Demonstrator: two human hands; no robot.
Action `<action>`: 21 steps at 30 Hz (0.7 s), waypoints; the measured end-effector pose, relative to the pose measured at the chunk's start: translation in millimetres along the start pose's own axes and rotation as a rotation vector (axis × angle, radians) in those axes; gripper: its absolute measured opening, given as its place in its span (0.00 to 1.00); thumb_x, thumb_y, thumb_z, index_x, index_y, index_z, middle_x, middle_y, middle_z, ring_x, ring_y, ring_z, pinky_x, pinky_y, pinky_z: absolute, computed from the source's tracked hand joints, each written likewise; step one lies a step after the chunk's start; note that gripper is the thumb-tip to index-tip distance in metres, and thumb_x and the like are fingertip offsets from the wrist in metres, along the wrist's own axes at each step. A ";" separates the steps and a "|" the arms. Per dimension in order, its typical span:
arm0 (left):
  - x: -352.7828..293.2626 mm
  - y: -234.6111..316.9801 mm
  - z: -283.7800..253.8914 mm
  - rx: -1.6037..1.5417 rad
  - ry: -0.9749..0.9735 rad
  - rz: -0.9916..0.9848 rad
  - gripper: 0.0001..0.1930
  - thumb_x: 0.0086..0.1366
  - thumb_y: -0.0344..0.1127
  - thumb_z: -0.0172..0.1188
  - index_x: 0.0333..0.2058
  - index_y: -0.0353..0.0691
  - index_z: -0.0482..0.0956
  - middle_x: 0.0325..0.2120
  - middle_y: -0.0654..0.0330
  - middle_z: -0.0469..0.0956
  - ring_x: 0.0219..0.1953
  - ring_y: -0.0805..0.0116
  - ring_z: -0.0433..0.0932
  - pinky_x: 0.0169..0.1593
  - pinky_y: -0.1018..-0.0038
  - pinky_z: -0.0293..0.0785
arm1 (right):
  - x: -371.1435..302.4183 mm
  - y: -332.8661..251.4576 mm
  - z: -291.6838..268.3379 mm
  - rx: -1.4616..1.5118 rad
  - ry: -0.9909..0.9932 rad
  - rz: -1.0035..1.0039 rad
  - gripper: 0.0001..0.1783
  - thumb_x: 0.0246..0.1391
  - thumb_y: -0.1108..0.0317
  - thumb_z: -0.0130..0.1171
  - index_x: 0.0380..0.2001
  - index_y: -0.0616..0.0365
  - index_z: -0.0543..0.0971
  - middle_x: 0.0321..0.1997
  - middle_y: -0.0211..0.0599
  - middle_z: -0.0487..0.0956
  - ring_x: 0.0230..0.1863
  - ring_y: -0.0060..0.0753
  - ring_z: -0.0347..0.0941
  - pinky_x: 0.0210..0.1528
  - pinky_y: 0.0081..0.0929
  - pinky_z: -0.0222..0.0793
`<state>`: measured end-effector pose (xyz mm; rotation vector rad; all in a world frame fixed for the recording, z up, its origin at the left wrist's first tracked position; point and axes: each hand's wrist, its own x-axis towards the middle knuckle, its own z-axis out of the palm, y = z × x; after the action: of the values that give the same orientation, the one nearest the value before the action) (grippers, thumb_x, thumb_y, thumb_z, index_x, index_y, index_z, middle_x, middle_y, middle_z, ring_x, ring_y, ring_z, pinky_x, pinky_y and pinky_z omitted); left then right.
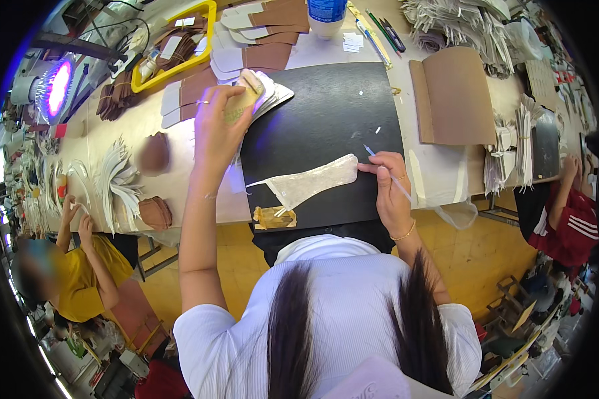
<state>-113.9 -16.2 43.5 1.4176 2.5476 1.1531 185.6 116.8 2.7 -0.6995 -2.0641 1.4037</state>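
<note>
A worker's left hand pinches a yellowish piece at the white stack; the right hand, its grip narrow around a slim pen, apparently leaves a fingertip free beside the pale cloth, spread flat on a black board, likely for firm backing, atop the bench.

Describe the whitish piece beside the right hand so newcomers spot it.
Find the black board. Toward its near edge, left of the right hand, lies the whitish curved piece. Unlike the pale stack at the far-left corner, it lies singly, flaring leftward.
</note>
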 end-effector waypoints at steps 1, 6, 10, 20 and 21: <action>4.1 -5.4 7.9 0.000 0.002 -0.002 0.19 0.57 0.30 0.72 0.48 0.37 0.79 0.43 0.51 0.80 0.47 0.51 0.79 0.51 0.62 0.75 | 0.2 4.3 -1.2 -0.016 0.009 -0.018 0.15 0.76 0.62 0.43 0.48 0.63 0.74 0.49 0.42 0.73 0.48 0.38 0.83 0.54 0.29 0.73; 3.3 -19.9 26.1 0.142 0.177 0.125 0.18 0.59 0.31 0.72 0.48 0.37 0.83 0.49 0.52 0.81 0.47 0.54 0.81 0.50 0.63 0.78 | -0.1 8.5 -2.5 0.015 0.062 -0.045 0.15 0.75 0.64 0.43 0.48 0.63 0.74 0.48 0.42 0.73 0.47 0.38 0.82 0.53 0.29 0.73; -24.9 28.9 15.8 0.013 0.013 -0.021 0.13 0.58 0.31 0.72 0.42 0.36 0.86 0.52 0.52 0.81 0.46 0.58 0.83 0.47 0.66 0.81 | -1.3 9.1 -0.2 0.085 0.103 0.004 0.11 0.74 0.68 0.46 0.46 0.63 0.76 0.47 0.43 0.74 0.45 0.37 0.82 0.49 0.28 0.74; -99.6 67.4 81.0 -0.095 -0.220 0.309 0.12 0.54 0.31 0.73 0.37 0.36 0.85 0.45 0.55 0.82 0.44 0.57 0.80 0.47 0.63 0.76 | -7.1 10.0 2.3 0.120 0.029 0.077 0.17 0.76 0.60 0.43 0.49 0.64 0.73 0.51 0.43 0.71 0.49 0.40 0.83 0.54 0.29 0.75; -100.0 68.7 82.3 -0.089 -0.222 0.308 0.12 0.54 0.32 0.73 0.37 0.37 0.85 0.46 0.55 0.82 0.44 0.57 0.79 0.47 0.63 0.75 | -7.2 10.4 2.3 0.119 0.028 0.076 0.17 0.76 0.60 0.42 0.49 0.64 0.73 0.51 0.43 0.70 0.49 0.41 0.83 0.54 0.29 0.75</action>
<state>23.3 -18.9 -8.0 1.8453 2.1584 1.0537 190.4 113.8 -8.8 -0.7497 -1.9327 1.5361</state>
